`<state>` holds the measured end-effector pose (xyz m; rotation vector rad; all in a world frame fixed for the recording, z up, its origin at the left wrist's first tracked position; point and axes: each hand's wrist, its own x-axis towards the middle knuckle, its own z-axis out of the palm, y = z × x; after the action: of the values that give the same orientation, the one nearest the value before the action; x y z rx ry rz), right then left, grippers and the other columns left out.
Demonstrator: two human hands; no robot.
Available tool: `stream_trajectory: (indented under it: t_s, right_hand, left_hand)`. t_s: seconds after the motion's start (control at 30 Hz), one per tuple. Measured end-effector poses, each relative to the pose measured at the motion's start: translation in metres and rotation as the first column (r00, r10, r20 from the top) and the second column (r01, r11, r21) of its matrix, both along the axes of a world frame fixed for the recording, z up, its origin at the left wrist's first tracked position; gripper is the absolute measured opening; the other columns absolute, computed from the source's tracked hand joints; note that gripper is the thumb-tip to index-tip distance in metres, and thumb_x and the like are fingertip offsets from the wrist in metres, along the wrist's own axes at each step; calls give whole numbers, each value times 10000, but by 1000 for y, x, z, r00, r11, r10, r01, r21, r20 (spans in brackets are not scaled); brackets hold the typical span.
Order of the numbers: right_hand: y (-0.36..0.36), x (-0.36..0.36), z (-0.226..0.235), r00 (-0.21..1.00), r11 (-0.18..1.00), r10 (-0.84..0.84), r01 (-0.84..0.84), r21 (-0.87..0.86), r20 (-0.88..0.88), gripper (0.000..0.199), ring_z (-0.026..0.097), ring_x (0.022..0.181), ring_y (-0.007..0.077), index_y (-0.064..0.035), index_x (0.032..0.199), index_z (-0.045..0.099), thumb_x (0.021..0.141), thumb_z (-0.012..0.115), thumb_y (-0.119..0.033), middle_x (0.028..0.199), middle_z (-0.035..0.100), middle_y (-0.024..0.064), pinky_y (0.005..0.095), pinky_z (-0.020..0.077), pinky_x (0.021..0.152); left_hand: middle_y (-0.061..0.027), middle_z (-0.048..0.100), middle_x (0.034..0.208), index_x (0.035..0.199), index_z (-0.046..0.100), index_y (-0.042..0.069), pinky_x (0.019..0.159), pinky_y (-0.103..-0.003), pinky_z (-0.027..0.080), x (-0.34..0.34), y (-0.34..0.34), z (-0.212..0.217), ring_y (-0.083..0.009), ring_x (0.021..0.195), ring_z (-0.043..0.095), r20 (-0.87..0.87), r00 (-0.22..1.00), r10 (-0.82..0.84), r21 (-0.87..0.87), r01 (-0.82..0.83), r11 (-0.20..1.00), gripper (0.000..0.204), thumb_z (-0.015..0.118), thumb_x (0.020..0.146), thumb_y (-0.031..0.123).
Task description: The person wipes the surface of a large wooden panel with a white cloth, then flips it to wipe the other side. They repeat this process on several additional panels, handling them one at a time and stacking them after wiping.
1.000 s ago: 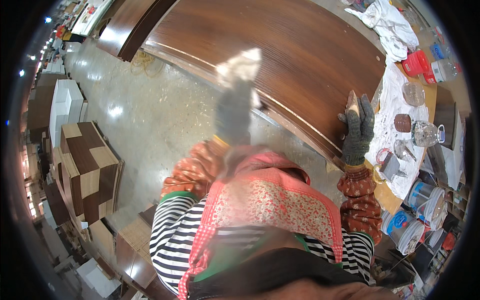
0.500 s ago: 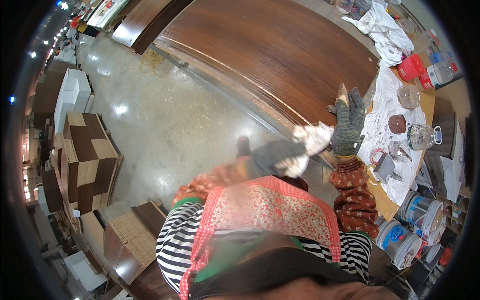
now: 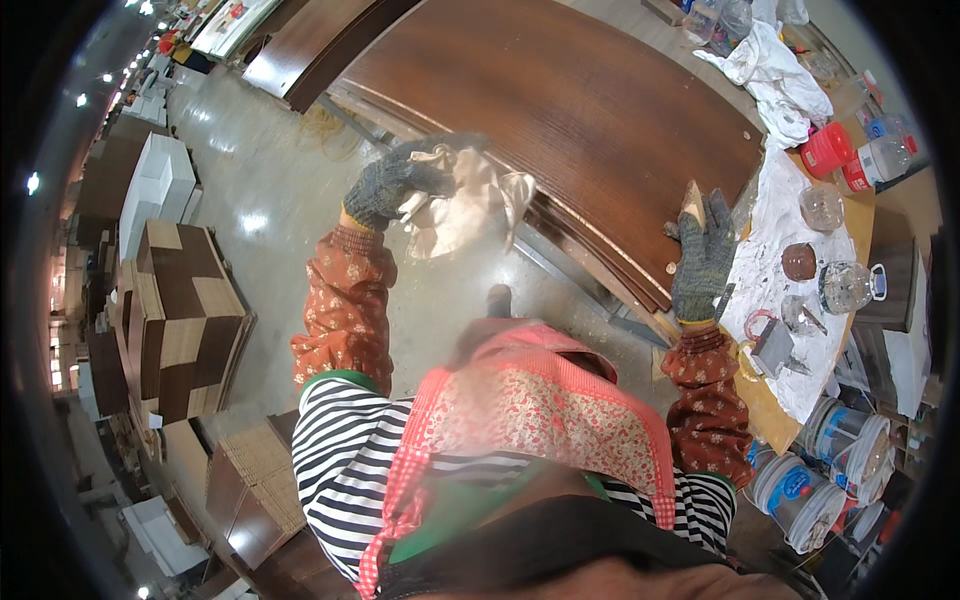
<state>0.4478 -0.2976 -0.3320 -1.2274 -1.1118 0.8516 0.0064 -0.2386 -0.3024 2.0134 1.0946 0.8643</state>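
My left hand [image 3: 385, 187], in a dark grey knit glove, is closed on a crumpled off-white cloth [image 3: 475, 205]. The cloth is held at the near left edge of a dark brown wood-grain panel [image 3: 570, 90], and its outline is partly blurred. At the panel's right end, my right hand [image 3: 703, 262], gloved alike, lies with fingers stretched out. A tan, pointed bit shows at one of its fingers; whether that is a bare fingertip or a separate piece I cannot tell.
On the right, a stained white sheet [image 3: 790, 260] bears plastic bottles, cut-off containers and a grey block [image 3: 772, 348]. Buckets [image 3: 795, 490] stand below it. Panel stacks [image 3: 185, 320] stand on the floor to the left. Another brown panel [image 3: 310, 50] lies at the far left.
My left hand has swung from beside the right hand, near the panel's front corner, out to the left with the cloth. The right hand stays at the panel's right end.
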Motion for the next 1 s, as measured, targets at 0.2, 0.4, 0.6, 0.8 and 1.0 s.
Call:
stream_trajectory:
  t_s: [0.2, 0.4, 0.6, 0.8, 1.0]
  right_hand:
    - [-2, 1, 5, 998, 998, -63, 63, -16, 10, 528, 636, 1067, 229, 51, 1472, 376, 1014, 581, -115, 1485, 424, 163, 332, 569, 876]
    - [4, 0, 17, 985, 998, -24, 14, -59, -171, 563, 639, 1007, 215, 62, 1473, 364, 991, 604, -104, 1327, 539, 169, 320, 574, 801]
    - [10, 49, 24, 997, 998, 26, -30, 63, 75, 404, 650, 880, 174, 19, 1363, 527, 1016, 591, -178, 1070, 630, 100, 312, 577, 744]
    - [12, 131, 12, 889, 875, -426, 357, -328, -168, 464, 715, 741, 219, -9, 1177, 614, 1031, 513, -439, 997, 711, 154, 346, 625, 641]
    - [18, 185, -15, 502, 868, -182, 486, -102, 846, 513, 702, 791, 374, 1, 1208, 582, 993, 529, -463, 960, 700, 237, 444, 587, 705]
  left_hand:
    - [-146, 691, 1168, 1228, 634, -11, 998, -423, 524, 16, 9, 0, -286, 1096, 662, 599, 777, 192, -342, 32, 939, 378, 609, 916, 203]
    - [-110, 622, 1341, 1374, 571, -5, 1097, -356, 404, -47, -24, 29, -225, 1223, 575, 169, 968, 185, -280, -133, 951, 600, 721, 835, 210]
    - [-122, 609, 1301, 1386, 550, 7, 971, -304, 475, -133, -59, 17, -185, 1094, 586, 66, 791, 609, -162, -594, 788, 524, 678, 905, 170]
    - [-127, 592, 1299, 1399, 515, -51, 970, -306, 481, -115, -58, -7, -194, 1112, 591, 349, 699, 625, -348, -522, 779, 550, 660, 906, 146]
    - [-144, 600, 1319, 1364, 540, -43, 1028, -340, 442, -66, -56, 30, -222, 1175, 578, 205, 832, 516, -160, -491, 856, 500, 601, 904, 146]
